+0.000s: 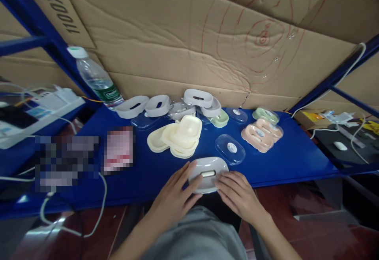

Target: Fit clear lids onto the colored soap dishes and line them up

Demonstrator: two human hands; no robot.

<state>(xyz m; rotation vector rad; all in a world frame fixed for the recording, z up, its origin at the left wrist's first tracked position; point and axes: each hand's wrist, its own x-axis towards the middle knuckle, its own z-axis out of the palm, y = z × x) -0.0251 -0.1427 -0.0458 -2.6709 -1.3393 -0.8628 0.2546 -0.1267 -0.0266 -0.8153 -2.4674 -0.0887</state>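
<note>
A light grey oval soap dish (pixel 211 164) with a slot in its middle is at the table's front edge, between my two hands. My left hand (pixel 174 196) grips its left end, fingers on top and thumb along the near side. On the right end lie the bent fingers of my right hand (pixel 239 196), which also holds it. Just behind the dish is a clear plastic lid (pixel 223 149) with a round white sticker. Cream-coloured trays (pixel 189 127) lie in an overlapping pile behind my left hand.
Grey dish shells (pixel 132 108) stand along the back. Pink lidded dishes (pixel 257 138) and a green one (pixel 265 114) sit at the right. A water bottle (pixel 97 80) leans at the back left. A white cable (pixel 105 196) loops over the front edge.
</note>
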